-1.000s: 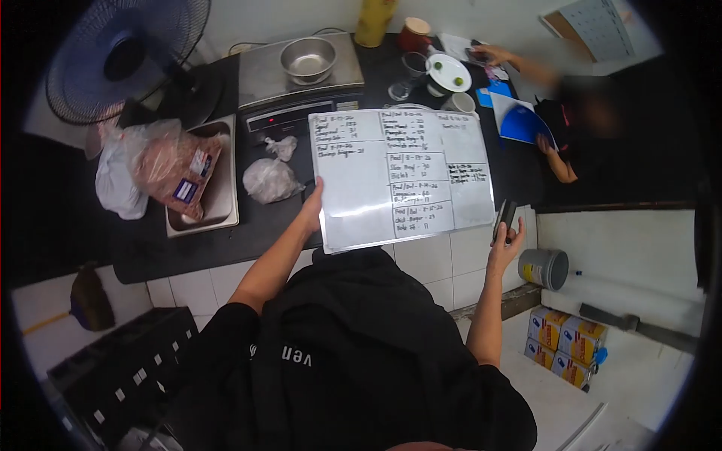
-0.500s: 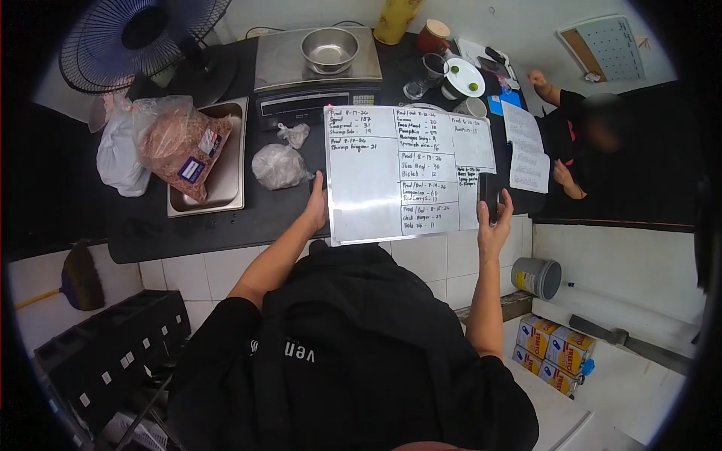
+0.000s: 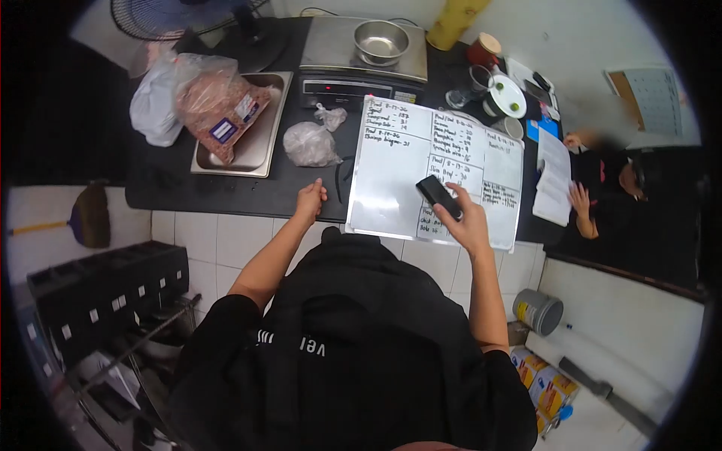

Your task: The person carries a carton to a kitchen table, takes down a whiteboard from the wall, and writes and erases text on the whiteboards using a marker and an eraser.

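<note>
A whiteboard (image 3: 387, 177) with handwritten dates, food names and numbers lies at the front of the black table, turned slightly. In my right hand (image 3: 468, 219) is a black oblong block (image 3: 439, 197), held over the lower middle of the board and hiding some writing. Whether it is an eraser or a phone I cannot tell. My left hand (image 3: 310, 201) is loosely closed at the table's front edge, left of the board, with nothing visible in it. Just beyond it sit a knotted clear plastic bag (image 3: 310, 144) of pale contents and a thin black strip (image 3: 338, 180).
Left, a bag of ground meat (image 3: 222, 113) rests on a steel tray (image 3: 282, 105) beside a white bag (image 3: 156, 113). Behind are a scale (image 3: 316, 49) with a steel bowl (image 3: 381, 41) and a fan (image 3: 177, 16). A person's hand (image 3: 579, 199) touches an open notebook (image 3: 553, 180).
My left hand has let go of the board's left edge and curled closed. My right hand has moved left from the right edge, bringing the black block over the writing. The view has shifted.
</note>
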The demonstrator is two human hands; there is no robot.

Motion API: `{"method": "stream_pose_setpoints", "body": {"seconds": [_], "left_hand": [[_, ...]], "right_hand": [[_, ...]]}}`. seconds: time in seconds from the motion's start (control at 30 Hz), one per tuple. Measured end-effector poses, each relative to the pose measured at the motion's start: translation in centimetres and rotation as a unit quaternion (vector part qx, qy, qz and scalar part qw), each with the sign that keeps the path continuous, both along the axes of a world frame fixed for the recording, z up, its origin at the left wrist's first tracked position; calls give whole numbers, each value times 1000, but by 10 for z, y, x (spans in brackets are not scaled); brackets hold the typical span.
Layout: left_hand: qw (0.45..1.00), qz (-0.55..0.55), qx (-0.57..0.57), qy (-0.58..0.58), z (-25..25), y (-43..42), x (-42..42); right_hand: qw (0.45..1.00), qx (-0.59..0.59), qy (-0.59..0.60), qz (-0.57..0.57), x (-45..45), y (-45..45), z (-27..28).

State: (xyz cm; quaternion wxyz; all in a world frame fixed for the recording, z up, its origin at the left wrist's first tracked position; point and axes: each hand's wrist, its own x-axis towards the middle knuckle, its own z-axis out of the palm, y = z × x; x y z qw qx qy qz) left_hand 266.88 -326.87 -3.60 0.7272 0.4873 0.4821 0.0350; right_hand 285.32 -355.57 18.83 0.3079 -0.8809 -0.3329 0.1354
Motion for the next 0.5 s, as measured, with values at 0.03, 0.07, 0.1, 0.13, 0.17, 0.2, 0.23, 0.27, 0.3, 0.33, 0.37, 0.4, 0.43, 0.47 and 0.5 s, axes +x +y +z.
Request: {"method": "stream_pose_setpoints", "body": {"seconds": [0.03, 0.07, 0.1, 0.13, 0.17, 0.2, 0.23, 0.27, 0.3, 0.33, 0.37, 0.4, 0.43, 0.47, 0.5], "left_hand": [[1000, 20, 17, 9, -2, 3, -4], [999, 36, 34, 20, 0, 5, -7], [998, 39, 40, 27, 0, 4, -11], [999, 28, 37, 15, 1, 4, -12], [999, 14, 33, 0, 8, 3, -9], [999, 13, 35, 2, 14, 3, -2], [996, 24, 67, 45, 18, 5, 9], [991, 35, 97, 89, 25, 7, 17], [991, 35, 95, 92, 26, 10, 25], [986, 65, 112, 105, 27, 15, 34], [980, 95, 129, 118, 27, 21, 42], [980, 95, 128, 119, 28, 27, 48], [985, 101, 103, 94, 29, 33, 53], [989, 106, 76, 70, 27, 34, 56], [990, 103, 71, 70, 16, 37, 53]], "right_hand": [[1000, -10, 11, 17, 4, 5, 0], [999, -20, 24, 31, 8, 8, 0], [999, -14, 30, 34, 9, 10, -1], [998, -13, 32, 53, 13, 11, -2], [997, -12, 31, 70, 17, 12, -2], [997, -9, 32, 69, 19, 12, -1], [995, -28, 56, 77, 20, 13, 0], [992, -47, 80, 86, 20, 15, 0], [991, -44, 76, 103, 20, 16, -1], [990, -45, 78, 104, 21, 16, -2], [989, -53, 76, 116, 23, 17, -4], [988, -60, 72, 126, 23, 20, -5], [987, -62, 74, 126, 23, 22, -6], [988, -52, 69, 127, 23, 24, -7], [989, -43, 65, 126, 22, 24, -7]]}}
